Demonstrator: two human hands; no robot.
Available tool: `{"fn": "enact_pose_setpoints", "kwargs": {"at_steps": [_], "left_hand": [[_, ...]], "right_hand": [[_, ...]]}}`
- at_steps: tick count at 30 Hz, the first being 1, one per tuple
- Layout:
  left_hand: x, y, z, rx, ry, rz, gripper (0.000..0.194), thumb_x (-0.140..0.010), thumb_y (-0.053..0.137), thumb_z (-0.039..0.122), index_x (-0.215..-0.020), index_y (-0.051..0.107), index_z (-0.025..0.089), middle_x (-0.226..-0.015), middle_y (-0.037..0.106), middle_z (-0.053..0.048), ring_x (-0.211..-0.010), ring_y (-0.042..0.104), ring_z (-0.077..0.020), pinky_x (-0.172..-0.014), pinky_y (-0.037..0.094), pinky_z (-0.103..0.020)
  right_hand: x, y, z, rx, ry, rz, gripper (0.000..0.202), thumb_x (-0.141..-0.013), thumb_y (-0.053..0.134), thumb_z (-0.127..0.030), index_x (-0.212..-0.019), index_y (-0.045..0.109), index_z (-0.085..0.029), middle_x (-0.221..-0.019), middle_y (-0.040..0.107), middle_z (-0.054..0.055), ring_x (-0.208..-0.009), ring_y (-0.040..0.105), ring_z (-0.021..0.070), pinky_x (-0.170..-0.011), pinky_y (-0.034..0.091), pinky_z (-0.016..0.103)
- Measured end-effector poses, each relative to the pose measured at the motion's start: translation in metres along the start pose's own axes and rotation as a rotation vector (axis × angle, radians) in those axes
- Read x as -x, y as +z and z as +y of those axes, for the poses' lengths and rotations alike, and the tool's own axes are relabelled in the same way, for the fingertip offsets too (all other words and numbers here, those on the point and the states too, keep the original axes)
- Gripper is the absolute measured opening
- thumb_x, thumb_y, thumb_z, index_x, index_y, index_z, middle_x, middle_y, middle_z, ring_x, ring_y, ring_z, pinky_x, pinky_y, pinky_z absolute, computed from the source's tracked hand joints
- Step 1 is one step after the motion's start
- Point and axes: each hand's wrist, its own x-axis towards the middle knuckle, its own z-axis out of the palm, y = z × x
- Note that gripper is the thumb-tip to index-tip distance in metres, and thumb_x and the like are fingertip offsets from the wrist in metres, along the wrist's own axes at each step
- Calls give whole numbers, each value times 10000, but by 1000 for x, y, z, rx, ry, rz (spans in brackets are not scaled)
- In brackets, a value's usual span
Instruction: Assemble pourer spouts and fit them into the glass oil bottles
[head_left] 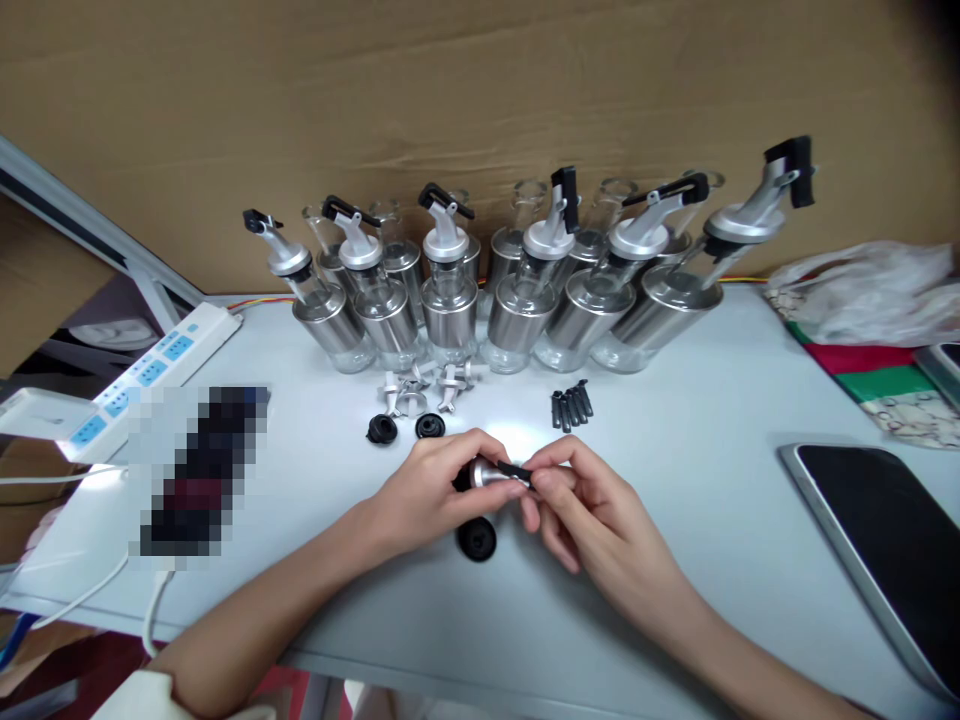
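My left hand (435, 485) is closed around a silver pour spout (484, 474) with a black base, held just above the table. At the spout's tip, my right hand (589, 500) pinches a black flip lever (516, 472); its fingers touch the spout there. Below my hands lies a round black stopper (477, 539). Two more black stoppers, one of them the left stopper (382, 430), rest beyond my left hand beside a small heap of silver spout parts (450, 385). Several loose black levers (571, 405) lie in a row beyond my right hand.
Glass bottles with steel bands (450, 310) stand in two rows at the back; front ones carry spouts. A power strip (150, 375) and a pixelated dark device (206, 470) are at left. A dark-screened tablet-like device (885, 560) and plastic bag (870, 295) are at right.
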Motion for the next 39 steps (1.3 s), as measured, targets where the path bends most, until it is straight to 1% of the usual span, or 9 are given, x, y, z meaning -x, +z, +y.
{"fn": "enact_pose_setpoints", "kwargs": {"at_steps": [4, 11, 14, 18, 22, 27, 31, 35, 39], "left_hand": [[1, -1, 0, 25, 20, -11, 148, -870, 593, 304, -840, 598, 158, -768, 673, -11, -688, 616, -105, -651, 474, -181], [1, 1, -1, 19, 113, -11, 92, -864, 607, 241, -875, 593, 151, -784, 670, -14, -674, 605, -95, -630, 459, -167], [1, 1, -1, 33, 133, -21, 75, -872, 591, 206, -930, 594, 158, -817, 675, -15, -714, 622, -100, -664, 473, -171], [1, 1, -2, 13, 147, 19, 82, -861, 611, 203, -921, 596, 150, -814, 677, -23, -721, 628, -106, -676, 480, -177], [2, 0, -2, -7, 211, 72, 108, -877, 596, 241, -920, 602, 142, -804, 676, -46, -728, 633, -123, -677, 491, -200], [1, -1, 0, -33, 206, 82, 147, -892, 572, 280, -884, 606, 137, -781, 680, -52, -694, 628, -123, -643, 493, -205], [-1, -2, 1, -10, 212, 49, 151, -891, 578, 269, -872, 622, 125, -757, 674, -54, -682, 622, -123, -642, 491, -207], [-1, -3, 0, 10, 195, 31, 179, -889, 584, 290, -856, 634, 122, -743, 673, -54, -670, 622, -120, -635, 485, -206], [0, -3, 0, 39, 169, 5, 229, -925, 521, 327, -868, 626, 132, -767, 667, -56, -697, 616, -126, -657, 482, -220]], "right_hand": [[1, 1, 1, -11, -8, -2, 299, -928, 440, -509, -856, 428, -220, -592, 519, -63, -380, 327, 39, -396, 216, 192], [0, -1, 3, 103, -20, 37, 342, -914, 438, -549, -834, 464, -218, -547, 369, -66, -480, 301, 89, -441, 230, 218], [0, -1, 2, 153, -41, 41, 336, -924, 429, -533, -857, 495, -211, -570, 398, -52, -487, 321, 95, -458, 256, 231], [-1, -2, 0, 145, -36, 17, 273, -942, 433, -476, -924, 517, -216, -667, 504, -22, -535, 410, 100, -517, 330, 234], [-2, -4, 1, 89, -31, 2, 238, -931, 476, -435, -872, 530, -210, -687, 540, -12, -580, 462, 111, -572, 369, 244], [-3, -5, 3, 100, -64, 85, 245, -872, 563, -447, -825, 561, -207, -652, 496, -18, -593, 454, 121, -566, 372, 246], [-1, -4, 1, 106, -73, 56, 243, -867, 574, -441, -797, 549, -210, -654, 480, -19, -607, 451, 122, -566, 374, 242], [-3, -3, -3, 33, -22, 34, 253, -842, 614, -444, -797, 541, -205, -629, 466, -33, -561, 412, 103, -513, 334, 226], [-8, -4, -7, -111, 91, -19, 342, -764, 688, -490, -852, 548, -191, -593, 474, -55, -467, 355, 67, -459, 276, 214]]}}
